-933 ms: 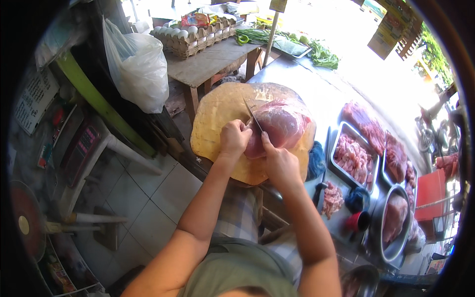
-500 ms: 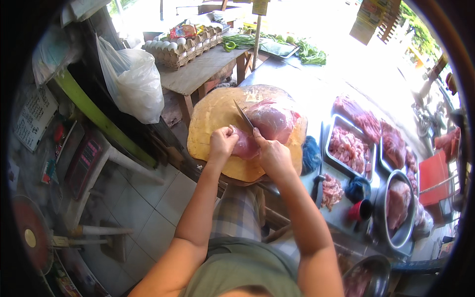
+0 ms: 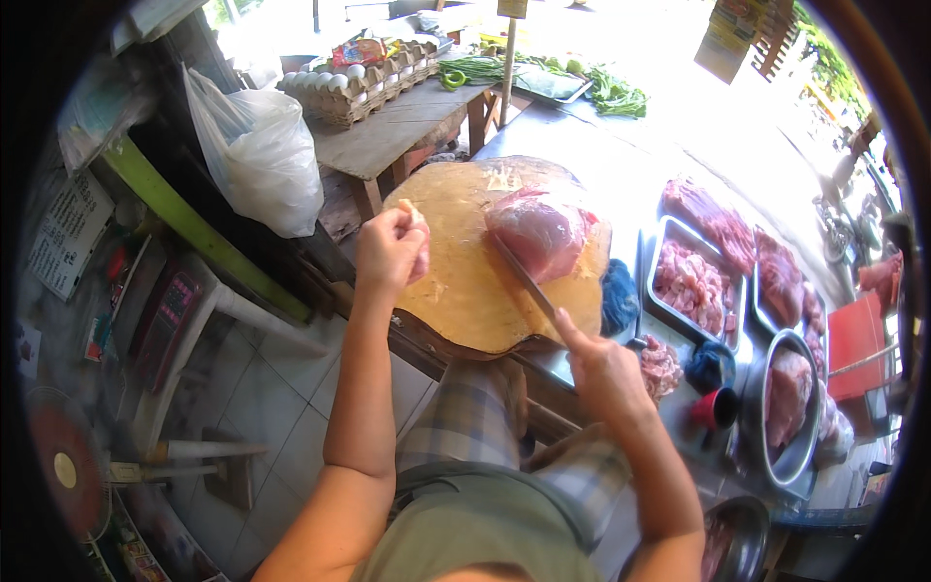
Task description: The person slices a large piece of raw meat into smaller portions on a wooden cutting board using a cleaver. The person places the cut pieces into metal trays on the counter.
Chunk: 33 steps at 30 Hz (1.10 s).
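Two hands, now wider apart: left hand (image 3: pixel 391 247) has moved left off the big meat (image 3: pixel 543 233), clenched on a small piece (image 3: pixel 423 262), partly hidden; right hand (image 3: pixel 606 373) has drawn back toward the body, gripping the knife (image 3: pixel 529 279), blade along the meat's lower-left edge, contact unclear. Meat sits right of middle on the board (image 3: pixel 446 228). Writing: dark lines on white sheet (image 3: pixel 73 233) at left, unreadable; print on hanging card (image 3: pixel 722 44), blurred.

The rounded yellow-brown wooden chopping board (image 3: pixel 451 267) looks matt, the rounded pink lump of meat (image 3: pixel 545 233) at its two o'clock glossy. From the board, the white plastic bag (image 3: pixel 272 165) at ten looks crinkled, the round silver metal basin (image 3: pixel 797 454) at four shiny.
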Tool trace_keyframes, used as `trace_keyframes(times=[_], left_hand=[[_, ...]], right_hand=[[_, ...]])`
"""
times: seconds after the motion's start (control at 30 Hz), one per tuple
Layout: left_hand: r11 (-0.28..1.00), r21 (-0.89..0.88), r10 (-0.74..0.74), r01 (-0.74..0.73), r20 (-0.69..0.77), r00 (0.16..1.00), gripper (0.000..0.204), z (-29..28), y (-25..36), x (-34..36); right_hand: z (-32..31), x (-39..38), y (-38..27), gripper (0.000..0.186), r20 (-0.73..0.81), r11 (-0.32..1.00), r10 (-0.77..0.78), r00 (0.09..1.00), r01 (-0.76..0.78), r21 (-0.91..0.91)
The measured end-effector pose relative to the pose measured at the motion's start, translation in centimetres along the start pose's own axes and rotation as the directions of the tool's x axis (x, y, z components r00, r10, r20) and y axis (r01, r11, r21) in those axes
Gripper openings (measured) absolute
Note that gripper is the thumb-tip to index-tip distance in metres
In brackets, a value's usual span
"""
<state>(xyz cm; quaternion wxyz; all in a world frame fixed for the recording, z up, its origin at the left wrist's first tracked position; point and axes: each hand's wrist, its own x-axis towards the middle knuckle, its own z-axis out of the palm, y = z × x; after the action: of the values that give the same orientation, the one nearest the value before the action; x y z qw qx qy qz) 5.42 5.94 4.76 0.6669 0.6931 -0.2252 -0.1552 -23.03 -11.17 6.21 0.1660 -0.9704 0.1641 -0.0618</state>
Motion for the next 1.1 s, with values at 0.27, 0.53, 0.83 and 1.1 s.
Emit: trace_keyframes(times=[0.27, 0.53, 0.83, 1.1], left_hand=[[0.653, 0.751, 0.126, -0.102, 0.025, 0.992, 0.023, 2.3, -1.3, 1.7], [0.499, 0.851, 0.111, -0.164, 0.125, 0.986, 0.028, 4.4, -3.8, 1.2], [0.999, 0.049, -0.031, 0.018, 0.277, 0.960, 0.042, 7.0, -5.5, 1.6], [0.786, 0.578, 0.090, -0.221, 0.246, 0.965, 0.044, 12.9, -4.3, -2.7]], right_hand=[[1.5, 2.4, 0.9, 0.062, -0.123, 0.998, -0.017, 0.992, 0.009, -0.065], [2.0, 5.8, 5.1, 0.064, -0.152, 0.997, -0.073, 0.986, 0.069, -0.032], [1.2, 8.4, 6.7, 0.058, -0.132, 0.983, 0.136, 0.982, -0.117, 0.142], [-0.4, -1.3, 2.9, 0.064, 0.035, 0.557, 0.411, 0.911, -0.282, 0.782]])
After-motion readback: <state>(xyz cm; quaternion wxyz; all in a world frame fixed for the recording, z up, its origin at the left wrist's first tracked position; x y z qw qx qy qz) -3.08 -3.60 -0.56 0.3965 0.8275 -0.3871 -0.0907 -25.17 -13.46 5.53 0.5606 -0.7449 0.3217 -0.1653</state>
